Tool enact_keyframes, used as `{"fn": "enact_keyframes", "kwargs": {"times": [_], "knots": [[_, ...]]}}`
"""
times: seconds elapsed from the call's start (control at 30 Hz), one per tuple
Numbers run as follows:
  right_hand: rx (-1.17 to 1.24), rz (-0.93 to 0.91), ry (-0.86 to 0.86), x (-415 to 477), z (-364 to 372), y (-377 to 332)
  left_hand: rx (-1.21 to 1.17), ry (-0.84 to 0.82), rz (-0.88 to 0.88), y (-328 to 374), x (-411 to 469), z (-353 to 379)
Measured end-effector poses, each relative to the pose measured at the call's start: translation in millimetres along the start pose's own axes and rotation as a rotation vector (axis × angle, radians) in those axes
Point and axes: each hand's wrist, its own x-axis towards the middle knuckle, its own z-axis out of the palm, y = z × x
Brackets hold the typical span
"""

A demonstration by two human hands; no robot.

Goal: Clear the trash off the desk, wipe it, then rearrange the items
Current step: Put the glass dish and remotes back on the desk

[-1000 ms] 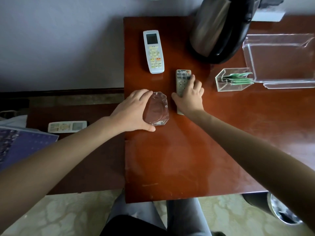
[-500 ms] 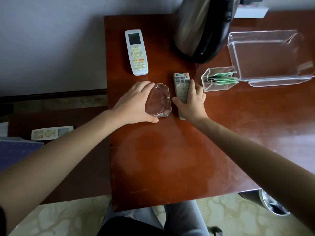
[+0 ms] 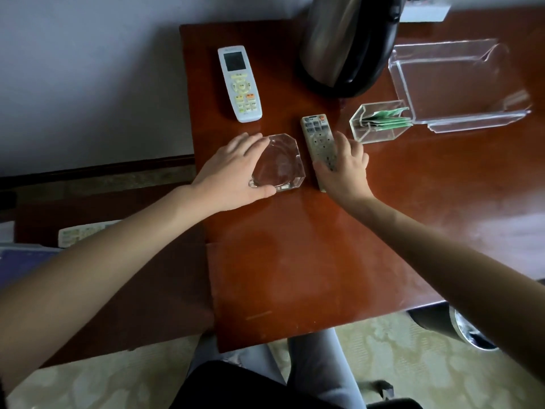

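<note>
On the red-brown desk (image 3: 295, 261) my left hand (image 3: 233, 175) grips a clear glass ashtray (image 3: 283, 163) from its left side, thumb along the near edge. Just right of the ashtray lies a grey remote (image 3: 317, 134); my right hand (image 3: 343, 169) holds its near half, fingers on its right side and thumb on its left. A white air-conditioner remote (image 3: 240, 84) lies farther back to the left, untouched.
A steel and black kettle (image 3: 345, 45) stands at the back. A small clear holder with green packets (image 3: 379, 122) and a large clear acrylic tray (image 3: 460, 84) sit right. Another remote (image 3: 79, 233) lies on the lower surface left. A bin (image 3: 469, 332) stands lower right.
Both hands have stayed on the ashtray and the grey remote, which sit close together. The view has shifted a little; the hands and items barely moved on the desk.
</note>
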Motion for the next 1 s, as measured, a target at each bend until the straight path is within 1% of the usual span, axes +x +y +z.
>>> {"fn": "enact_keyframes", "kwargs": {"times": [0.1, 0.17, 0.3, 0.47, 0.57, 0.67, 0.73, 0.77, 0.83, 0.9, 1.0], "knots": [[-0.030, -0.057, 0.093, -36, 3, -10, 0.013, 0.087, 0.085, -5, -32, -7], [-0.070, -0.142, 0.119, -65, 9, -16, 0.001, 0.084, 0.158, -11, -59, -10], [-0.209, -0.280, 0.088, -122, 31, -27, 0.016, 0.000, 0.267, -25, -115, -7], [-0.321, -0.385, 0.067, -204, 72, -42, 0.133, -0.143, 0.406, -40, -182, 1], [-0.361, -0.428, 0.017, -249, 95, -54, 0.145, -0.162, 0.459, -53, -218, 11], [-0.379, -0.412, -0.044, -287, 121, -63, 0.170, -0.246, 0.422, -67, -254, 20], [-0.359, -0.358, -0.090, -309, 141, -72, 0.192, -0.357, 0.319, -82, -278, 29], [-0.352, -0.333, -0.112, -319, 151, -78, 0.201, -0.385, 0.287, -91, -291, 33], [-0.369, -0.292, -0.138, -337, 170, -88, 0.223, -0.395, 0.256, -114, -315, 41], [-0.401, -0.254, -0.127, -353, 190, -99, 0.249, -0.403, 0.226, -137, -340, 48], [-0.435, -0.199, -0.146, -378, 221, -121, 0.284, -0.365, 0.221, -167, -379, 47]]}}
